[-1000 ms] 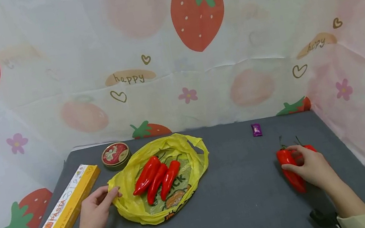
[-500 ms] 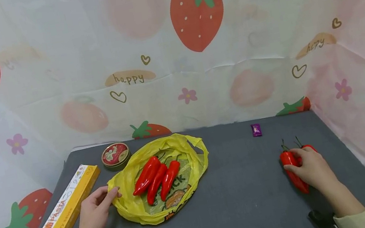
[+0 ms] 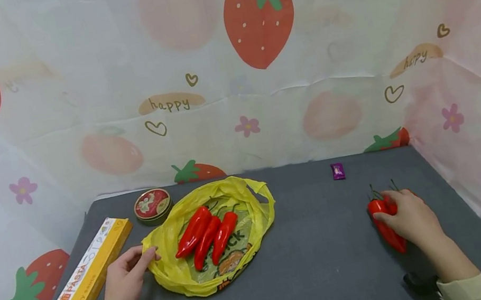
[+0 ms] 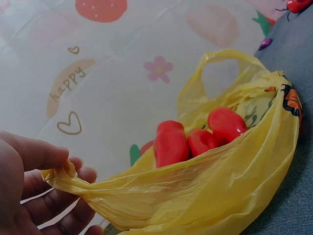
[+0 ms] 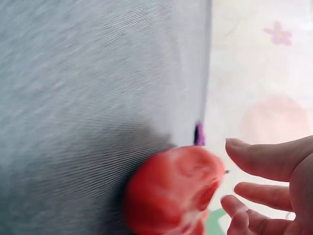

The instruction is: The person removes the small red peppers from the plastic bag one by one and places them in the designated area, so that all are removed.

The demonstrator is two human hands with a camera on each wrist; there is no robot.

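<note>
In the head view my left hand (image 3: 126, 277) pinches the left rim of a yellow plastic bag (image 3: 165, 273), which lies spread with its mouth upward. Three red chili peppers (image 3: 224, 236) lie inside it. The left wrist view shows the bag's edge (image 4: 68, 178) between thumb and fingers, pulled taut. Over at the right, my right hand (image 3: 412, 219) reaches over more red chili peppers (image 3: 386, 226), their stems pointing away; the hand partly hides them. Seen from the right wrist, thumb and fingers stand apart just beside a pepper (image 5: 171, 191), with nothing between them.
A yellow and white pasta box (image 3: 82, 288) lies slanted along the table's left side. Behind the bag's left edge sits a round red tin (image 3: 152, 204). A small purple wrapped sweet (image 3: 338, 171) lies toward the back of the grey table (image 3: 315, 244). A strawberry-print cloth (image 3: 277, 111) surrounds the table.
The chili peppers under my right hand have shifted slightly, first right and toward me, then a little back left. My right hand has changed position slightly over them. The left hand and bag have stayed put.
</note>
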